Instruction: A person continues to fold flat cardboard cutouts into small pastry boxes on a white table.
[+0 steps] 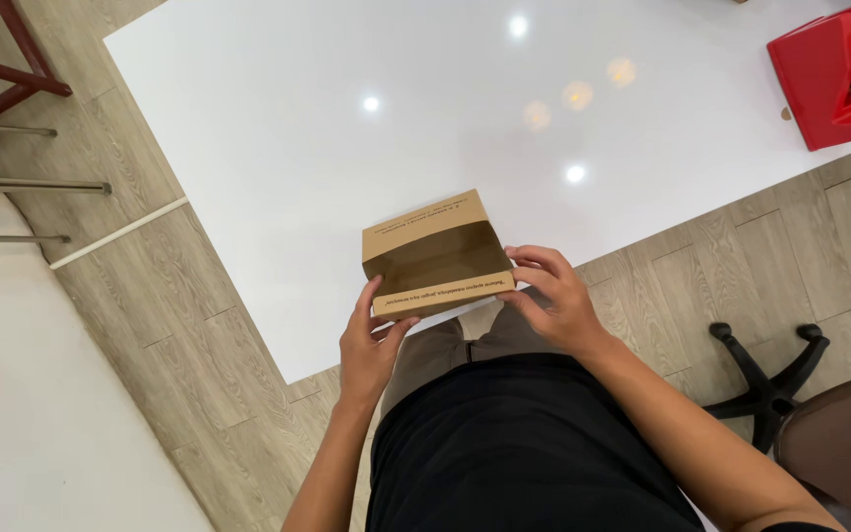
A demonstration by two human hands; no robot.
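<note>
A brown cardboard box (433,254) rests at the near edge of the white table (366,118), its top flaps folded inward so a shallow trough shows. My left hand (369,340) grips its near-left corner, fingers on the front flap. My right hand (556,296) holds the near-right corner with fingers curled against the side. Small dark print runs along both flap edges.
A red tape dispenser (829,74) sits at the table's far right corner. An office chair with a black star base (765,379) stands at the right on the wooden floor. Red and metal chair legs (12,89) are at the far left.
</note>
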